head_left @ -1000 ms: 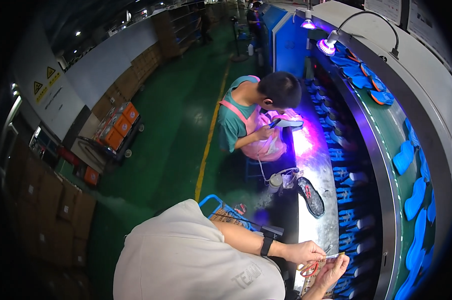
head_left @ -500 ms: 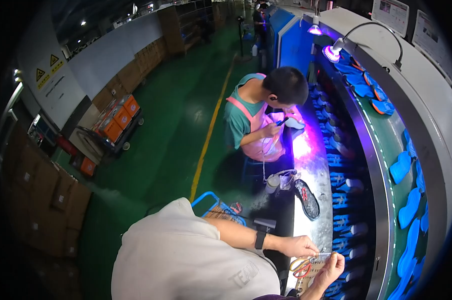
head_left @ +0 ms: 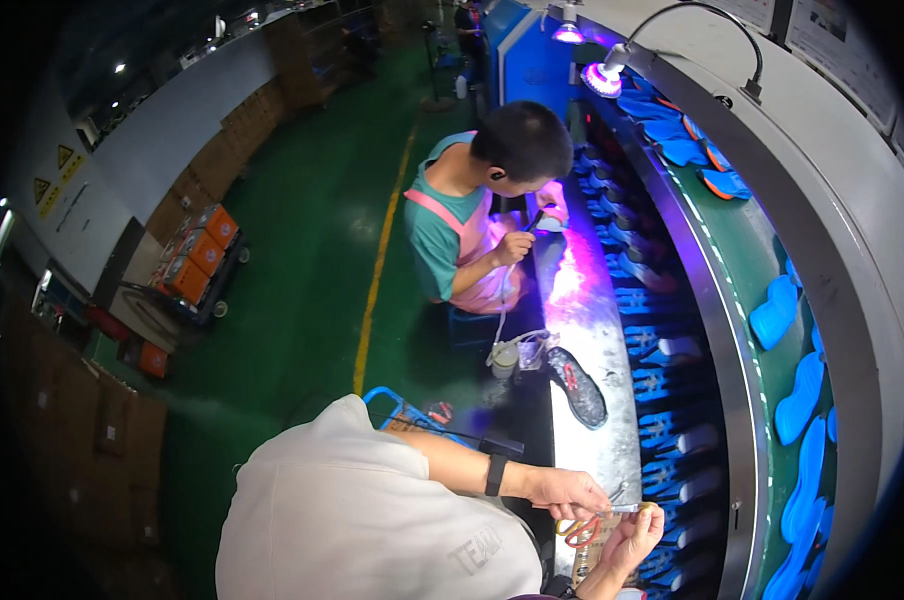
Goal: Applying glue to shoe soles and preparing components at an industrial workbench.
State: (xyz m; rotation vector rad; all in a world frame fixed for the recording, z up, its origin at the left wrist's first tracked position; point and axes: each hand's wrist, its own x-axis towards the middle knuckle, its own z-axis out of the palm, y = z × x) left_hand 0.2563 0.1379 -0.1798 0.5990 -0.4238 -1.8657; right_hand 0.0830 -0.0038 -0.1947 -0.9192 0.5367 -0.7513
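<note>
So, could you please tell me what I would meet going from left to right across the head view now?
Brown cartons at lower left, stacked orange boxes, yellow floor line, black wristband, left hand, right hand, blue sole-shaped pieces at far right.

This place is a factory hall for footwear parts: a wide green conveyor belt (head_left: 740,240) carries flat blue sole-shaped pieces (head_left: 800,400), and a black shoe sole (head_left: 577,388) lies on a long, shiny metal work table (head_left: 612,400). A seated co-worker in a pink apron (head_left: 472,230) works there under glowing purple lamps (head_left: 602,78). The green painted floor (head_left: 302,260) has a yellow line (head_left: 371,295), and brown cardboard boxes (head_left: 122,440) stand stacked at the side.
</note>
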